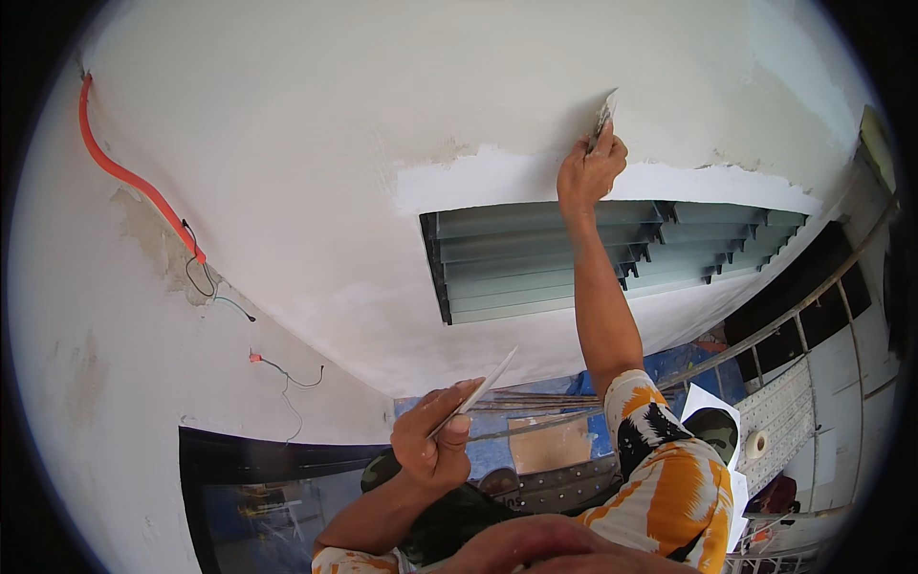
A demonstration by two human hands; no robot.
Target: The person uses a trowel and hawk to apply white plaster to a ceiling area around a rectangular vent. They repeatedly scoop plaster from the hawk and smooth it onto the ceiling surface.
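Right hand point(588, 177): fingers closed around a thin, flat, grey scraper smeared with pale filler point(607, 107), up at the off-white plastered wall point(316, 163), above the window. Blade edge at or just off the plaster, can't tell which. Left hand point(428, 461): fingers and thumb clamped on a thin, pale, straight-edged flat plate point(493, 376), held tilted in front of the body, lower down.

Handling, judged: scraper looks light, stiff with maybe a bit of flex; hold it at the end away from the blade tip, smeared parts probably slick. Plate likely light and rigid too, best taken by its back or lower end, edge kept free.

Textures: wall mostly matte and smooth, rough grey-beige patches, brighter white band around the window. Grey-green slatted louvre window point(535, 260), slats smooth, glass-like, probably fragile. Bendy orange-red corrugated-looking conduit point(134, 178) at left, thin loose wires point(287, 375) below it.
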